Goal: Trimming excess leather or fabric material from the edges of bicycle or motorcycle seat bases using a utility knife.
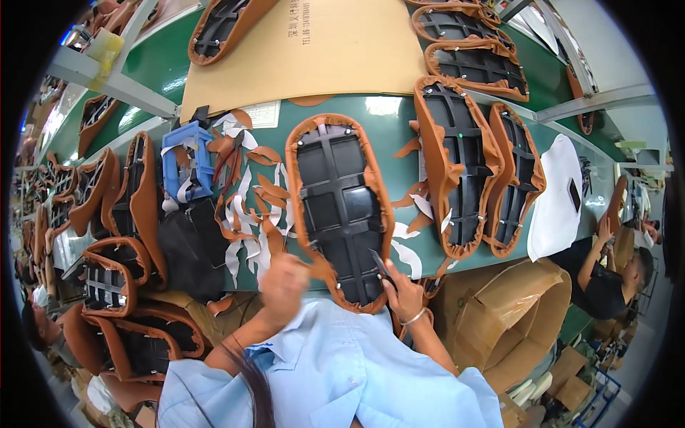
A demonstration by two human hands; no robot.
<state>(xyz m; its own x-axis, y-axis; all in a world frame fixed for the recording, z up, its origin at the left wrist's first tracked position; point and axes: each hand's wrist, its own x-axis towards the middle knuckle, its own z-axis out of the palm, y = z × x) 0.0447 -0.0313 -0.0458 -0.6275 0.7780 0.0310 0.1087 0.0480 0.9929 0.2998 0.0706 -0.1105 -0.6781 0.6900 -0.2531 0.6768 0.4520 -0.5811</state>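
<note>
Between both hands (405, 294), a brown-rimmed black panel (342, 214).

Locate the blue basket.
In the head view, the blue basket sits at left on the green table, left of the brown and white scraps, just beyond the black material.

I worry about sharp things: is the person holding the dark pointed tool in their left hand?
No, the dark pointed tool is in the person's right hand.
</note>
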